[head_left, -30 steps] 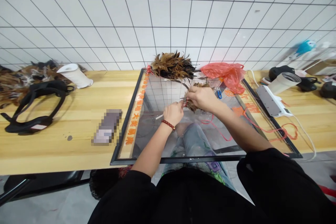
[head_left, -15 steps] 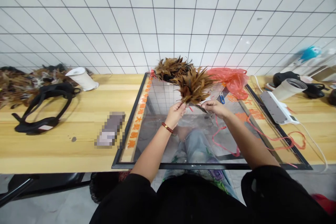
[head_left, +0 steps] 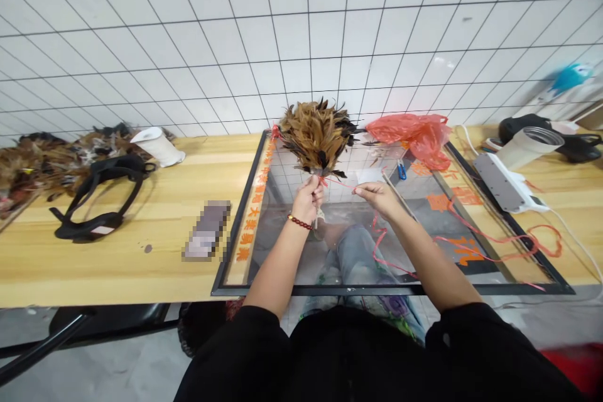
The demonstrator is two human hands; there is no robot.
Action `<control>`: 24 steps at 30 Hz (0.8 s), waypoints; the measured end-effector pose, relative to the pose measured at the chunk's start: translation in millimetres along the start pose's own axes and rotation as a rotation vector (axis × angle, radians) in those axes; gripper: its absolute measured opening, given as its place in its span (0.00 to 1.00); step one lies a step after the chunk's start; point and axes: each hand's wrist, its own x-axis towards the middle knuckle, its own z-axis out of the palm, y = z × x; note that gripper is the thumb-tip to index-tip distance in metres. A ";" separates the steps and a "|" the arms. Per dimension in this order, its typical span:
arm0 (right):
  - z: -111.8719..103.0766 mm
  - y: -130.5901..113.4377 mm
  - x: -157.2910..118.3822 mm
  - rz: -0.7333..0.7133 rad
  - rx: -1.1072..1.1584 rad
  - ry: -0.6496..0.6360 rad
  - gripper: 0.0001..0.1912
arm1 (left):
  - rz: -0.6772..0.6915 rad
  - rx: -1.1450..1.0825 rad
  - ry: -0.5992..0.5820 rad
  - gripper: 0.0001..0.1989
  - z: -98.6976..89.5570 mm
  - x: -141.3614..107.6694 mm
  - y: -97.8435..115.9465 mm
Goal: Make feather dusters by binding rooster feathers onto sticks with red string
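A full bundle of brown feathers with dark tips [head_left: 320, 132] stands above the glass, its narrow base at the fingers of my left hand [head_left: 307, 200]. That hand is closed around the base; a short pale end pokes out below it. Thin red string [head_left: 340, 183] is wound at the base and runs stretched to the right. Its other side is pinched in the fingertips of my right hand [head_left: 377, 196], and more string trails down under that wrist onto the glass. Whether a second bundle lies behind the first is hidden.
Beneath my arms lies a black-framed glass panel [head_left: 377, 289] with orange lettering. On it are a red plastic bag [head_left: 414, 132], blue snips [head_left: 401, 169] and a thin rod [head_left: 400, 196]. A power strip [head_left: 506, 182] stands right; a white spool [head_left: 159, 146], black headset [head_left: 101, 201] and phone [head_left: 207, 229] are left.
My right hand, before at a dark feather beside the base, now pulls red string. The held bundle has shifted slightly left and looks fuller. The whole view has tilted a little.
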 end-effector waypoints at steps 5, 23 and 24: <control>7.2 -0.5 -1.8 -0.019 -0.041 -0.019 0.22 | 0.196 0.146 0.144 0.16 -4.7 8.9 -9.1; 43.6 -16.8 15.9 0.038 0.279 -0.117 0.23 | 0.176 0.293 0.072 0.20 13.4 -5.7 -37.0; 43.7 -16.8 15.0 0.035 0.303 -0.118 0.23 | 0.146 0.293 0.066 0.20 12.8 -5.2 -35.6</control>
